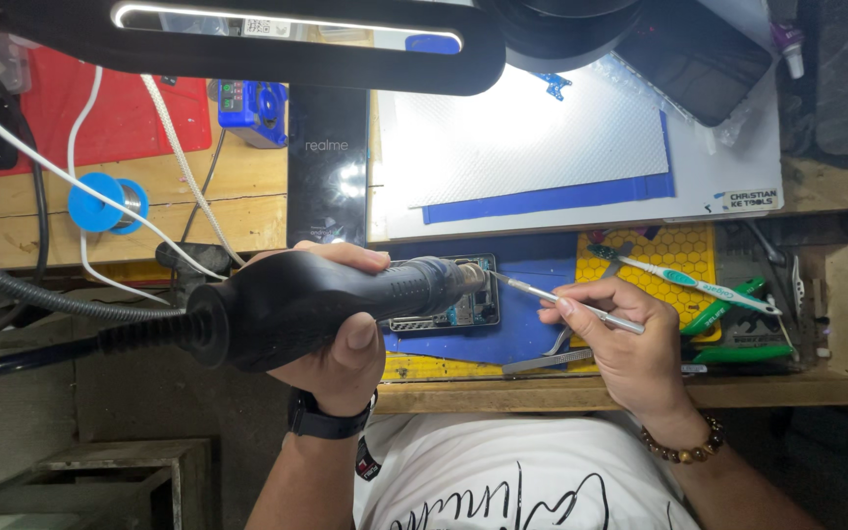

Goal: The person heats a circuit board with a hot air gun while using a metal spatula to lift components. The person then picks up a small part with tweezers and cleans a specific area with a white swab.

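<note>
from the head camera i see my left hand wrapped shut around the thick black handle of a hot air gun, fingers curled over the top and thumb underneath, with its metal nozzle pointing right and ending just over the upper right part of an opened phone. the phone lies on a blue mat near the front edge of the wooden bench, its circuit board showing, mostly hidden behind the gun. a ribbed black hose runs off the gun's rear toward the left. my right hand pinches a slim pair of metal tweezers between thumb and forefinger, closed on the shaft, the tip reaching left to just beside the nozzle, over the phone's right edge; i cannot tell whether the tip touches the board. a second pair of tweezers lies on the mat under that hand. to the right a toothbrush rests across a yellow honeycomb pad, with green-handled pliers beside it. further back sit a white textured mat with a blue border, a dark phone box, a blue solder spool and a red mat. a black lamp head hangs across the top of the view.
</note>
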